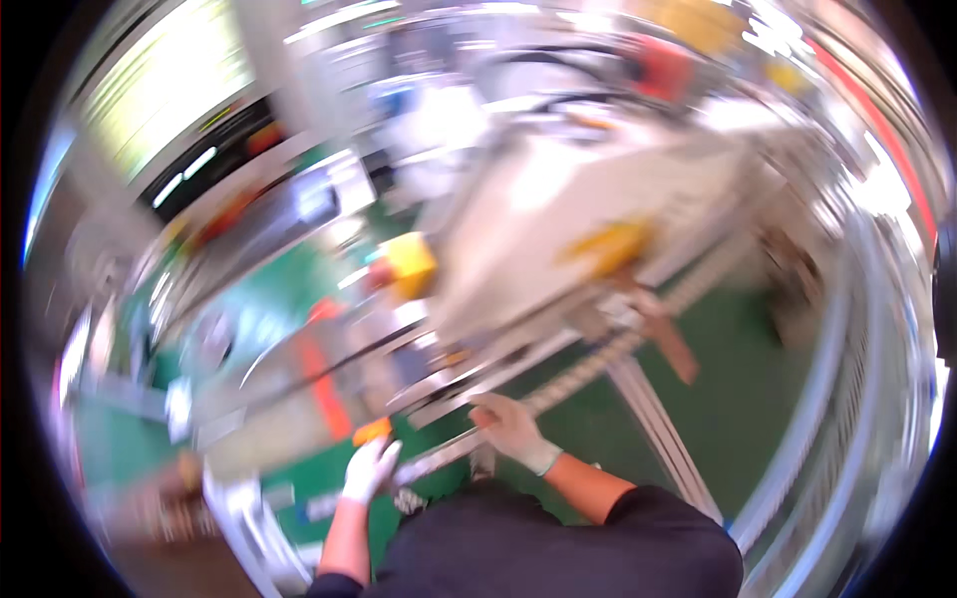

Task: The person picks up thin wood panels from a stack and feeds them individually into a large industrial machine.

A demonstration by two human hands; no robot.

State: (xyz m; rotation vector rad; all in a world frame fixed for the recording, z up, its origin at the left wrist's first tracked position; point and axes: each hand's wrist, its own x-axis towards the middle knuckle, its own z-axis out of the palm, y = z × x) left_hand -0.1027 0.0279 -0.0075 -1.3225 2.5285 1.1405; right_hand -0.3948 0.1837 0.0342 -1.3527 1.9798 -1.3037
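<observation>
My left hand [371, 468], in a white glove, is low and left of the middle. Its fingers close around the lower end of a small orange block-like piece [372, 431]; blur hides what kind of thing it is. To the right, my right hand [513, 431], also in a white glove, reaches in over a light metal rail [558, 387]. Its fingers point left, loosely stretched, and nothing shows in them. Ahead lies a large beige panel or tabletop [518, 249], with a blurred yellow thing [613, 246] on it.
A yellow box-shaped part [410, 266] stands by the panel's left corner. An orange-red strip [321, 384] crosses a grey surface at the left. A metal beam [663, 439] runs over the green floor [738, 399]. Curved rails [837, 399] line the right side.
</observation>
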